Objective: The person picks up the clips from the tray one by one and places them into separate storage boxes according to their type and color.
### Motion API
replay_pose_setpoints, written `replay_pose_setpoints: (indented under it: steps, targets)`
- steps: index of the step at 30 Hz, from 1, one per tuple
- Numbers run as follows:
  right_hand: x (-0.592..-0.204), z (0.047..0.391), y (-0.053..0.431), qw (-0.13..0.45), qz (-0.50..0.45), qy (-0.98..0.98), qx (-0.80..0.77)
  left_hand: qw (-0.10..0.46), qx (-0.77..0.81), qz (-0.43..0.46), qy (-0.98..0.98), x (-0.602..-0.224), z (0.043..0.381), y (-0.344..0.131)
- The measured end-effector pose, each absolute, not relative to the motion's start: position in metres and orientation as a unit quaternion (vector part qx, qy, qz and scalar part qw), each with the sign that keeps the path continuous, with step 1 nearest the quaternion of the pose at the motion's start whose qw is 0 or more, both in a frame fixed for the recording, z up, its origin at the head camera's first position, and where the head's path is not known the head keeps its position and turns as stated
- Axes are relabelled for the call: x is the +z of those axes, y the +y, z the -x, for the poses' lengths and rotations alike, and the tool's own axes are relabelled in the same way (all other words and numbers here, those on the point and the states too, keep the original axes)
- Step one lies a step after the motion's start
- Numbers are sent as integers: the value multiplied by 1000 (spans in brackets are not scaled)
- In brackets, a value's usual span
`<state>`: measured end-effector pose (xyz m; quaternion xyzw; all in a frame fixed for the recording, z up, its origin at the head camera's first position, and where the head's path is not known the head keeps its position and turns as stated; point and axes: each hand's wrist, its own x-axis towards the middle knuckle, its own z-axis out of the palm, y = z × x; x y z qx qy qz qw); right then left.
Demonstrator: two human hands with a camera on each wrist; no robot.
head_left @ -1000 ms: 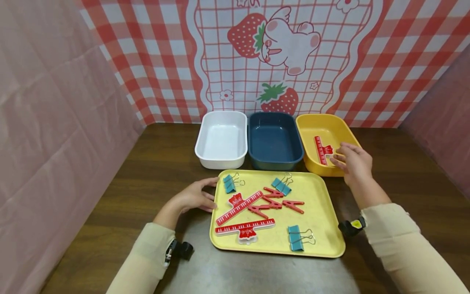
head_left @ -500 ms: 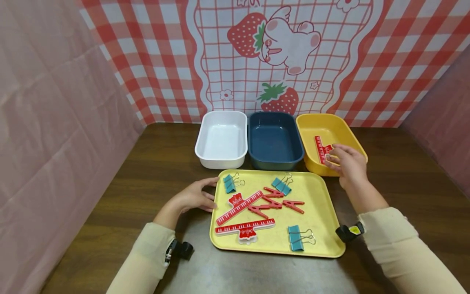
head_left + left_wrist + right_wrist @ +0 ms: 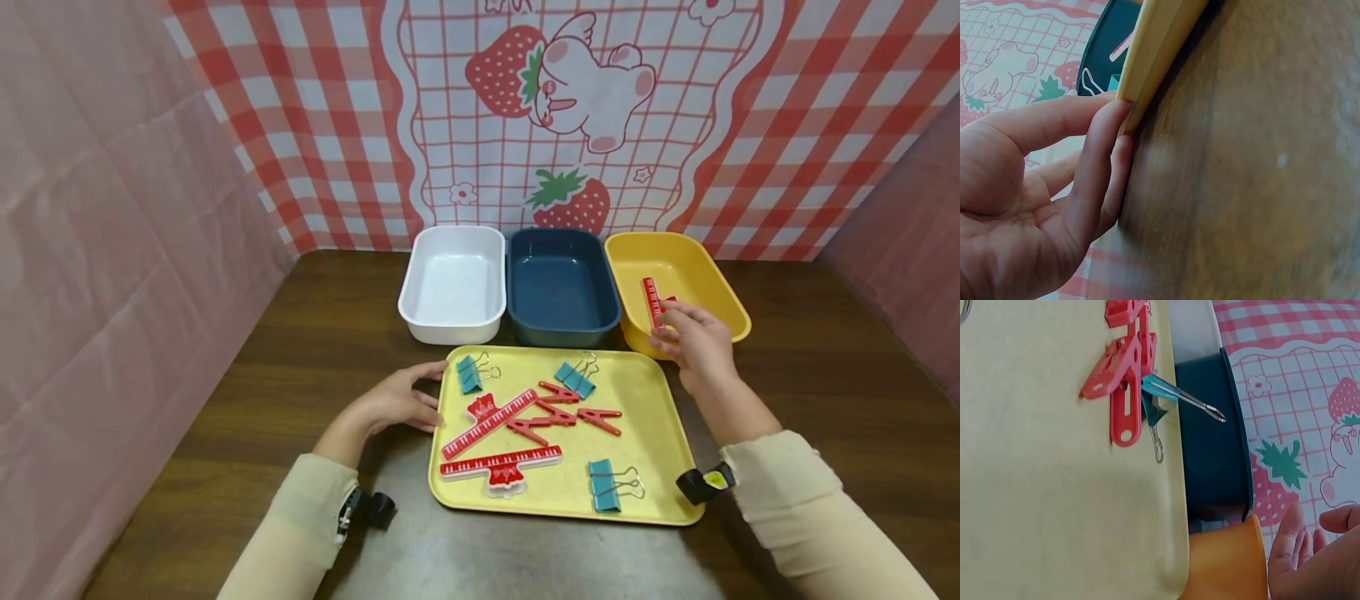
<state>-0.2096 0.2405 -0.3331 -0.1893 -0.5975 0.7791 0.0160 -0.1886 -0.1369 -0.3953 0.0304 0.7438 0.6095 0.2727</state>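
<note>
My left hand point(image 3: 392, 402) rests its fingertips against the left rim of the yellow tray point(image 3: 645, 450); the left wrist view shows its fingers point(image 3: 1094, 150) touching the tray's side. My right hand point(image 3: 705, 348) hangs over the near edge of the yellow bin point(image 3: 697, 267), its fingers loosely bent and nothing seen between them. Behind them lies a red keyboard-patterned clip point(image 3: 651, 298) in the bin, partly hidden. On the tray are two similar red clips point(image 3: 501, 462), several red clothespins point(image 3: 600, 419) in a cluster, and three teal binder clips point(image 3: 604, 487).
A white bin point(image 3: 453, 283) and a dark blue bin point(image 3: 564, 287) stand in a row left of the yellow bin, just behind the tray. A checked cloth point(image 3: 315, 125) with strawberries hangs behind. The tabletop point(image 3: 300, 333) is brown wood.
My right hand has drawn left and toward the tray, now covering more of the clip in the yellow bin. The left hand and the tray's contents have stayed put.
</note>
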Motion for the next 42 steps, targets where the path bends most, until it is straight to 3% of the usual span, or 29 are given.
replay_pose_setpoints:
  steps: [18, 42]
  targets:
    - [-340, 201, 222, -2, 100, -590, 801, 271, 607, -16, 747, -396, 190, -137]
    - [-344, 192, 198, -36, 95, -624, 775, 273, 621, -36, 734, -396, 188, -138]
